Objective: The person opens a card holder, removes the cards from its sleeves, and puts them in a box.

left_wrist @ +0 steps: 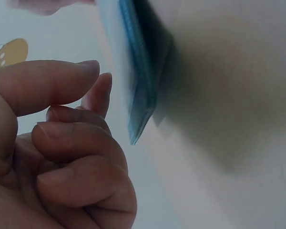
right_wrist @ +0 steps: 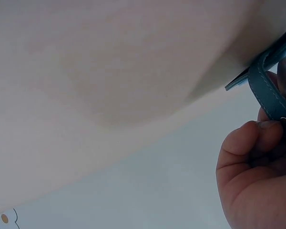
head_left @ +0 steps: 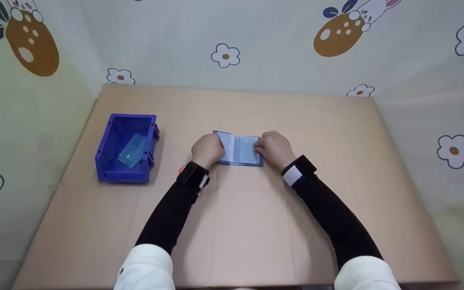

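Note:
A small blue card holder [head_left: 236,150] lies spread open in front of me, with clear sleeves inside. My right hand [head_left: 275,148] grips its right side; in the right wrist view, a stitched strap [right_wrist: 269,93] with a metal snap runs into those fingers. At the holder's left side is my left hand [head_left: 208,150], fingers curled in. The left wrist view shows its thumb [left_wrist: 62,82] and fingertips close together, with a gap between them and the holder's blue edge [left_wrist: 145,81]. Nothing shows between those fingers.
A blue plastic bin [head_left: 126,177] stands on the left of the brown table [head_left: 248,225]. In it lies a light blue card [head_left: 133,151] with lettering. Behind and beside the table hang pale sheets [head_left: 272,48] with flower and rabbit prints.

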Demonstrator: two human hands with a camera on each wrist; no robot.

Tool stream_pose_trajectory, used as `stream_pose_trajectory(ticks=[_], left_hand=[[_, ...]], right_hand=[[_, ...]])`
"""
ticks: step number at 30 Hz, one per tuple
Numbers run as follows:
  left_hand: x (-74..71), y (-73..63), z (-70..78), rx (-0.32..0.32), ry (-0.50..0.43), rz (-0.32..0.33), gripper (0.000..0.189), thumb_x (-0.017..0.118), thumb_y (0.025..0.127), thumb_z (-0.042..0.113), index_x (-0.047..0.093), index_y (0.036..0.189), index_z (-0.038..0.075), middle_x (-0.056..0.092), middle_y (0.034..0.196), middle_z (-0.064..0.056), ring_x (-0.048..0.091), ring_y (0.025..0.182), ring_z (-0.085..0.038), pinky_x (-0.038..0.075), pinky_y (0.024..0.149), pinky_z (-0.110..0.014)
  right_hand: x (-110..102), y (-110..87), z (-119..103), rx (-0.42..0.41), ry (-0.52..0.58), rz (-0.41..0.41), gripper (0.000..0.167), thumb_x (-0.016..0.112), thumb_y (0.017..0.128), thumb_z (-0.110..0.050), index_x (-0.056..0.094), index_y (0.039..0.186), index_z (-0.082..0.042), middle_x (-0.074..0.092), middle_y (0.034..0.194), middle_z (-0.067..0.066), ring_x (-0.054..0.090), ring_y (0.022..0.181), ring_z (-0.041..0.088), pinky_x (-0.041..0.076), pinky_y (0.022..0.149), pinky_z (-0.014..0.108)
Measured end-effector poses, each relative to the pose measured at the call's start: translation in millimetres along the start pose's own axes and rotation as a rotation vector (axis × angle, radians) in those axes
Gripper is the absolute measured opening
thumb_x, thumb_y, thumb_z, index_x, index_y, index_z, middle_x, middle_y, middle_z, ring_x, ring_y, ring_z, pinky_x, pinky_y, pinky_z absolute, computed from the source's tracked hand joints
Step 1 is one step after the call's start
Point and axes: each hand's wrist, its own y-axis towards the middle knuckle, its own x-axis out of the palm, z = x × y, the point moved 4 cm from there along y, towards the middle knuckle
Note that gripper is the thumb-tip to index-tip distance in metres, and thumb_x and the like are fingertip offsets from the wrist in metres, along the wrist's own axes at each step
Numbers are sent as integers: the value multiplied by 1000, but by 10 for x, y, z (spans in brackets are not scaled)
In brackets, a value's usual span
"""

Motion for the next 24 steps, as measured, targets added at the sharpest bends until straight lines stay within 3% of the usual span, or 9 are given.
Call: stream_pose_trajectory(ticks=[5,12,17,24], left_hand=[[78,22,2,-25,45,-7,34,51,85,0,40,55,14,48,65,-2,43,59,-18,34,48,-30],[124,46,-14,-44,84,2,22,48,89,2,65,75,6,66,85,-10,53,68,-20,51,60,-39],[143,61,-17,-57,90,-8,24,48,91,4,71,86,3,68,90,-11,55,72,-21,53,64,-42],[141,56,-1,-76,100,-31,23,48,91,3,71,90,4,68,94,-11,55,74,-20,54,65,-44]], right_hand=[[2,0,1,6,6,-2,12,76,87,-15,80,96,-9,65,81,6,59,82,27,49,73,39],[9,6,5,10,2,-12,13,75,87,-16,79,97,-8,65,82,7,59,82,27,48,73,40],[10,9,8,6,4,-9,13,76,87,-16,79,97,-8,64,81,7,59,82,27,48,72,40],[-13,17,-13,5,-13,-19,13,76,87,-14,80,97,-8,65,81,7,59,80,25,49,71,38]])
